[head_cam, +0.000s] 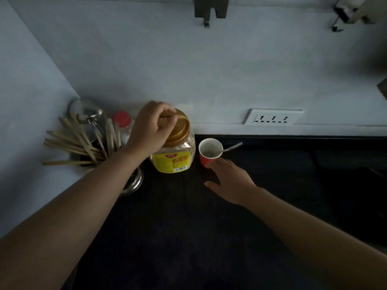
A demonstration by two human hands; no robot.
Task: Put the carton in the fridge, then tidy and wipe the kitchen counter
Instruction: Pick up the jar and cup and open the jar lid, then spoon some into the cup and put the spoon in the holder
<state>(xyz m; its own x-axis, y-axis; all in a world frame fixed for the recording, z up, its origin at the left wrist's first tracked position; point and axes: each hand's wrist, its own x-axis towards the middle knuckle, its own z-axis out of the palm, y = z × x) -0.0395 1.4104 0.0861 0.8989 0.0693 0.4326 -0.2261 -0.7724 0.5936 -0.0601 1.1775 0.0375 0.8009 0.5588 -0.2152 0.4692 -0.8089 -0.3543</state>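
At the back of the dark worktop [178, 216], close to the pale wall, stands a clear plastic jar [174, 158] with a yellow label and a gold lid [179, 128]; it serves here as the landmark. The carton named in the task cannot be seen anywhere in this view. The left hand [149, 130] sits on top of the jar, its fingers [167, 114] curled closed around the gold handle on the lid. Just right of the jar stands a red paper cup [209, 150] with a white inside, upright, and a metal spoon [231, 147] leans in it with its handle pointing away from the jar. The right hand [230, 181] hovers in front of the cup, to the right of the jar, fingers spread open and holding nothing; its fingertips are near the cup's base, though whether they touch it cannot be told. Left of the jar, partly hidden by the left forearm, a steel holder [132, 183] carries a fan of wooden sticks [79, 143]. Behind those stands a small bottle with a red cap [122, 118]. On the wall well to the right of the jar is a white socket strip [272, 117].
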